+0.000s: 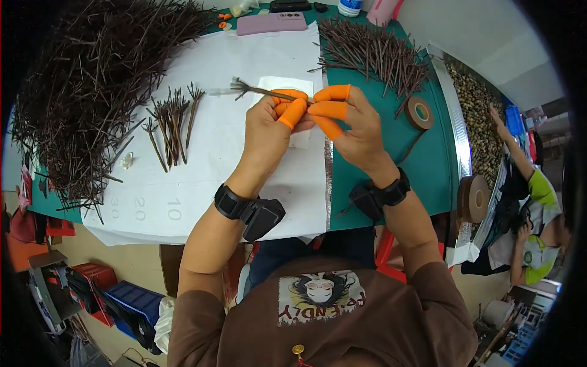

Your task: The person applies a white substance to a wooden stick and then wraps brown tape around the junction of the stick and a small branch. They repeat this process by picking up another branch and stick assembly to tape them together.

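Orange finger covers sit on the fingertips of both hands, which meet above a white sheet [238, 171]. My left hand [267, 131] pinches a brown branched stem [260, 91], its forked tip pointing left. At the stem's other end the fingers of my right hand [359, 131] are closed; a small pale bit shows between the fingertips, too small to name. To the left, a small group of similar branched stems [171, 125] lies on the sheet. A white pad [287, 82] is partly hidden behind my hands.
A large heap of dark twigs [98, 79] covers the table's left side. Straight brown sticks [379, 55] lie at the back right, beside a roll of brown tape [419, 113]. A pink phone [272, 23] rests at the back. Another person's arm [513, 144] reaches in at the right.
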The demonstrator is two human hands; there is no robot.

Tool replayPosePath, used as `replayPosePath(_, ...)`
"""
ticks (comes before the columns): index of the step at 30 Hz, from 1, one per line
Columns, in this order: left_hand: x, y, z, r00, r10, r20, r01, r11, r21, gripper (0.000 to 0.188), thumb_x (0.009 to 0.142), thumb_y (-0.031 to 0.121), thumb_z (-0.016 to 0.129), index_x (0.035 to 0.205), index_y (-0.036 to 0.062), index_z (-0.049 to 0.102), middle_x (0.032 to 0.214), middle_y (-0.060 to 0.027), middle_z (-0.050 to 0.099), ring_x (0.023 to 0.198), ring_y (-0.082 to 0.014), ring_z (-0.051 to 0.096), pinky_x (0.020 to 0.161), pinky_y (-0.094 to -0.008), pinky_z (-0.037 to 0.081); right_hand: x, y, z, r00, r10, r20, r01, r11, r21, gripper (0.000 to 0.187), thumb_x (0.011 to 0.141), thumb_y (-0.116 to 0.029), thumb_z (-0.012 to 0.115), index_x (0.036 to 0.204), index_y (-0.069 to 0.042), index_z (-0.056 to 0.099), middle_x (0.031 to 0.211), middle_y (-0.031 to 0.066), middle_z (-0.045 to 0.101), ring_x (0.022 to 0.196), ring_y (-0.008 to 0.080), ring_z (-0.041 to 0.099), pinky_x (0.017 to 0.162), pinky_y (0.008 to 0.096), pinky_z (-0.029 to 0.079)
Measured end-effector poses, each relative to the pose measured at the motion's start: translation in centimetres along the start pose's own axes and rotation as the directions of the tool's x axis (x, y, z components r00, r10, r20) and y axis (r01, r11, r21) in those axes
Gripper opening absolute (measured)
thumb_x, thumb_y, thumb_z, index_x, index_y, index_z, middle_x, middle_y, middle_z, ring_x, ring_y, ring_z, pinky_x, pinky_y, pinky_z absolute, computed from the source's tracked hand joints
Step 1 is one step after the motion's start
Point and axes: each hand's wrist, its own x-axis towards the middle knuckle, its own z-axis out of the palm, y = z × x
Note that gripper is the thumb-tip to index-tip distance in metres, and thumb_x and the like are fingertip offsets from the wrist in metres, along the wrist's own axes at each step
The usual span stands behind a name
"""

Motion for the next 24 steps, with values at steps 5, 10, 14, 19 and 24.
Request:
replayPosePath(5, 1.0, -0.3, -1.4, 0.999, -0.027, -0.022, 0.025, 0.996, -0.090, 0.017, 0.084, 0.005, 0.049, 0.096, -0.0069, 0.049, 0.090, -0.0153, 0.059, 0.077, -0.0193, 0.061, 0.069, -0.0257, 0.053, -0.1, 1.9, -0.4, 0.994, 0.103, -0.040, -0.108, 0.985, -0.135, 0.022, 0.069, -0.001, 0.062, 0.090, -0.005, 0.059, 0.086, 0.0080, 0.055, 0.079, 0.0223, 0.053, 0.068, 0.0287, 0.043)
replayPosePath(10, 1.2, 0.0, -1.6, 0.999, -0.002, -0.035, -0.002, 0.993, -0.121, 0.017, 0.084, 0.005, 0.049, 0.097, -0.0065, 0.049, 0.091, -0.0156, 0.059, 0.079, -0.0192, 0.061, 0.069, -0.0246, 0.053, -1.3, 5.1, -0.1, 0.957, 0.248, 0.152, -0.172, 0.904, -0.393, 0.019, 0.073, -0.004, 0.060, 0.092, -0.005, 0.060, 0.081, 0.0081, 0.053, 0.072, 0.0240, 0.050, 0.065, 0.0307, 0.041)
replayPosePath(14, 1.8, -0.1, -2.5, 0.998, 0.039, -0.058, -0.045, 0.993, -0.112, 0.018, 0.084, 0.005, 0.048, 0.098, -0.0064, 0.050, 0.090, -0.0155, 0.059, 0.079, -0.0192, 0.061, 0.069, -0.0244, 0.053, -1.7, 6.1, 0.2, 0.978, 0.130, 0.163, -0.056, 0.918, -0.393, 0.019, 0.074, -0.005, 0.060, 0.092, -0.004, 0.060, 0.076, 0.0076, 0.051, 0.066, 0.0230, 0.049, 0.059, 0.0300, 0.040)
replayPosePath(19, 2.9, -0.1, -4.3, 0.982, 0.102, -0.159, -0.118, 0.988, -0.097, 0.019, 0.084, 0.005, 0.048, 0.099, -0.0068, 0.051, 0.091, -0.0152, 0.059, 0.079, -0.0191, 0.061, 0.069, -0.0241, 0.053, -1.3, 5.7, -0.4, 0.964, 0.238, 0.115, -0.191, 0.928, -0.319, 0.017, 0.075, -0.003, 0.059, 0.092, -0.003, 0.060, 0.076, 0.0067, 0.051, 0.065, 0.0186, 0.050, 0.057, 0.0264, 0.040)
replayPosePath(24, 3.0, -0.1, -4.3, 0.978, 0.106, -0.180, -0.115, 0.993, -0.038, 0.021, 0.085, 0.004, 0.046, 0.102, -0.0070, 0.050, 0.094, -0.0163, 0.058, 0.083, -0.0205, 0.060, 0.072, -0.0259, 0.052, -0.8, 4.9, -0.9, 0.961, 0.276, -0.013, -0.276, 0.955, -0.107, 0.022, 0.068, 0.001, 0.061, 0.088, -0.007, 0.063, 0.069, 0.0057, 0.047, 0.063, 0.0196, 0.046, 0.053, 0.0281, 0.036)
